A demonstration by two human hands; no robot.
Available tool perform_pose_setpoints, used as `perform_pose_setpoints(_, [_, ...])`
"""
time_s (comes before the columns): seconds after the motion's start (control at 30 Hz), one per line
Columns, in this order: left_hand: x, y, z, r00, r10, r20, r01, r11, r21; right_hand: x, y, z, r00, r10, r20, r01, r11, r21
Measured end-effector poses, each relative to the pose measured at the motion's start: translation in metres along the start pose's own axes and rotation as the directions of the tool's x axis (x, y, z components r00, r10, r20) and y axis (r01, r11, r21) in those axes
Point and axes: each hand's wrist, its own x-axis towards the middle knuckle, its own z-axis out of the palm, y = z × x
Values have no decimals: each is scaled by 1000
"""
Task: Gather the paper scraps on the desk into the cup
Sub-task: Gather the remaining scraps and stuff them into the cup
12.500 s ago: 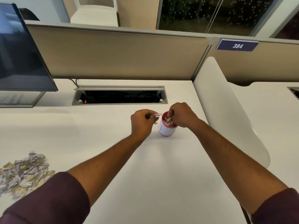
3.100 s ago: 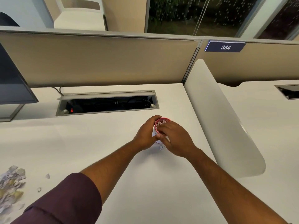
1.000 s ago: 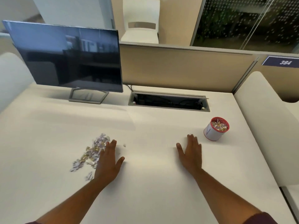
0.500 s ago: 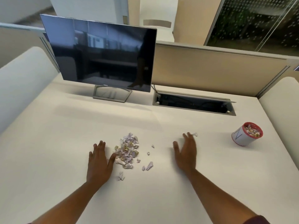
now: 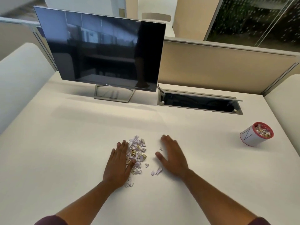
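Corralling the loose scraps between two flat hands.
The left hand (image 5: pixel 119 161) and right hand (image 5: pixel 172 155) lie with fingers straight, grasping nothing; the paper scraps (image 5: pixel 137 154) sit between them, touching the left fingers (image 5: pixel 123 146). Next, likely: scoop a pinch and carry it to the cup (image 5: pixel 256 133), well beyond the right fingertips, already nearly full.

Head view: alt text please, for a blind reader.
Two open hands lie flat on a white desk, the left hand touching a pile of paper scraps, the right hand just beside it. A scrap-filled cup stands far right; a dark monitor stands behind.
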Motion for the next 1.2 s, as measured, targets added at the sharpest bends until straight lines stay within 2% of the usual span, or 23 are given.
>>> perform_pose_setpoints(0.1, [10,-2,-3,999,41,11,-41,998,-46,-21,-19,15,995,-97,4,96,992,76])
perform_pose_setpoints(0.2, [20,-11,-7,999,53,14,-51,991,-120,-45,-21,21,988,58,-144,-30,982,184])
perform_pose_setpoints(0.27, [29,-15,-10,998,65,22,-61,987,-150,-52,-25,25,957,196,-213,-162,973,166])
perform_pose_setpoints(0.33, [39,-16,-10,997,72,29,-66,985,-158,-52,-36,33,948,236,-213,-223,971,84])
perform_pose_setpoints(0.43, [55,-11,-12,993,84,78,-67,978,-195,-46,-59,48,980,159,-119,-167,984,-59])
perform_pose_setpoints(0.5, [60,-8,-12,980,151,133,-118,966,-229,-42,-67,56,998,55,-35,-58,995,-81])
perform_pose_setpoints(0.53, [60,-6,-12,968,195,160,-151,956,-252,-38,-69,57,1000,-6,-3,6,1000,-27])
perform_pose_setpoints(0.6, [55,-5,-14,945,261,198,-192,931,-311,-27,-70,51,998,-60,-6,60,974,216])
perform_pose_setpoints(0.63, [50,-7,-16,941,274,201,-195,919,-343,-20,-68,47,998,-37,-55,53,946,319])
perform_pose_setpoints(0.7, [41,-11,-20,951,259,170,-178,906,-384,-3,-61,40,985,58,-163,6,931,366])
perform_pose_setpoints(0.77, [32,-21,-24,970,224,89,-180,921,-346,16,-59,35,982,94,-166,-42,957,288])
perform_pose_setpoints(0.83, [22,-33,-27,984,174,-26,-175,957,-230,33,-63,35,994,60,-88,-41,977,208])
perform_pose_setpoints(0.9, [9,-43,-27,992,101,-74,-111,982,-154,44,-72,38,1000,-12,13,10,987,163])
perform_pose_setpoints(1.07, [-29,-35,-11,997,80,-12,-81,996,-42,32,-82,45,957,-244,160,220,964,152])
perform_pose_setpoints(1.2, [-50,-10,0,986,156,64,-154,987,-34,-2,-87,45,934,-323,151,288,933,217])
